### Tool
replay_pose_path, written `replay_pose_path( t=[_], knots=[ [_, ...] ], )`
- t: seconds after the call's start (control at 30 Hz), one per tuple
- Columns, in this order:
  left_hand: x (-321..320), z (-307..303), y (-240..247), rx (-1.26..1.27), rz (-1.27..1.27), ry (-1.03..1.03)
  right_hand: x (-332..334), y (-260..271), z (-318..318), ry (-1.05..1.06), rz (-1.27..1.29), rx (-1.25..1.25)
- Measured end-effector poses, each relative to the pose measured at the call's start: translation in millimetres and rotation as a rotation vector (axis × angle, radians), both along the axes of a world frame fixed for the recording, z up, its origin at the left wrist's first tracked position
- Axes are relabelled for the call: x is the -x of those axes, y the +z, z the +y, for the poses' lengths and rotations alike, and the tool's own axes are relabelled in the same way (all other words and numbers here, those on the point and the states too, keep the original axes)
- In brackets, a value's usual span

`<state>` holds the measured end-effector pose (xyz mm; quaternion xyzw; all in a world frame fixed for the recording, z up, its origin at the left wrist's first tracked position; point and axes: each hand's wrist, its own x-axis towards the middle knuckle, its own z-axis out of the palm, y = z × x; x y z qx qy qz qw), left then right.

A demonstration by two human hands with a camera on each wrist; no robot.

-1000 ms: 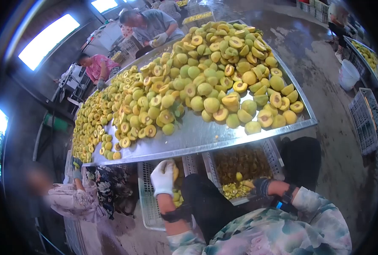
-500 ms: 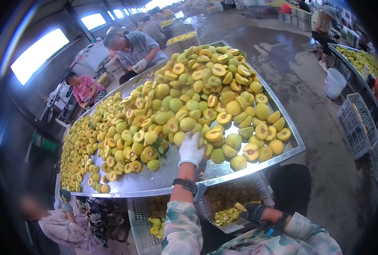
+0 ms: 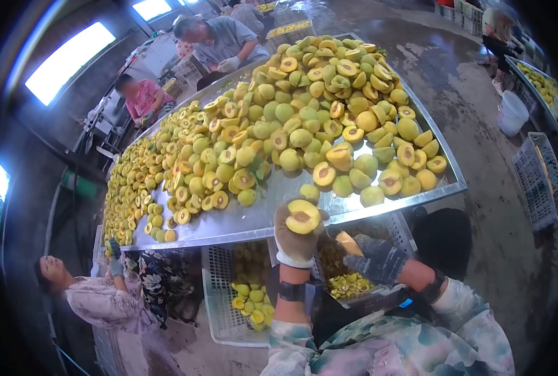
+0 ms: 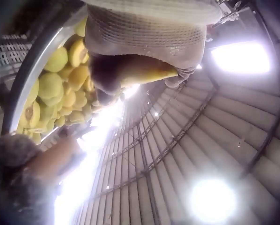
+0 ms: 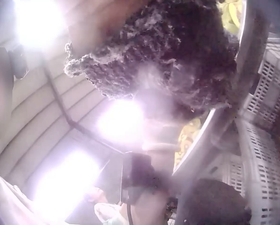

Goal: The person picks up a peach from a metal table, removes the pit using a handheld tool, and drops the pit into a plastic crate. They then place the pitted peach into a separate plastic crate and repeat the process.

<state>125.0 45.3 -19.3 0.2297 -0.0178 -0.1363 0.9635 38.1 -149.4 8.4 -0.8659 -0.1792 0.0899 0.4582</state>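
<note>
In the head view my left hand (image 3: 296,241), in a white glove, holds up a yellow-green peach half (image 3: 303,217) with its cut face and brown pit hollow showing. It is just over the near edge of the metal table (image 3: 266,216). The left wrist view shows the underside of that peach half (image 4: 151,70) against the glove. My right hand (image 3: 379,260), in a dark grey knit glove, grips a tan wooden-looking handle (image 3: 349,243) close to the right of the fruit; its working end is hidden. A dark glove (image 5: 168,56) fills the top of the right wrist view.
Piled peach halves (image 3: 291,119) cover much of the table. Below its edge stand a white crate (image 3: 219,319) with peach halves and another crate (image 3: 404,232) with yellow pieces. People work at the far side and at the left. A white bucket (image 3: 513,113) stands right.
My left hand has gone from beside the left crate up into the pile and back to the table edge with a peach half. My right hand has risen from the right crate towards it.
</note>
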Motion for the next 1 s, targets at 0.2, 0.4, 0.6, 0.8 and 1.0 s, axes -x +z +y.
replay_pose_path(
  t=[0.2, 0.4, 0.6, 0.8, 1.0],
  knots=[
    [39.3, -9.7, 20.0, -0.220, 0.004, 0.042, 5.2, 12.6, 23.1, 0.052, 0.083, 0.054],
    [61.8, -16.6, 34.9, -0.346, 0.035, 0.106, 14.9, 17.1, 32.5, 0.059, -0.214, -0.120],
    [65.4, -15.0, 24.2, -0.698, -0.085, 0.242, 22.1, 28.2, 31.6, 0.012, -0.080, -0.107],
    [78.5, -20.1, 29.4, -0.825, -0.146, 0.293, 29.8, 50.9, 19.8, 0.101, 0.064, 0.088],
    [86.4, -22.8, 39.0, -0.699, -0.023, 0.125, 29.9, 25.8, 6.5, 0.122, 0.035, 0.094]
  ],
)
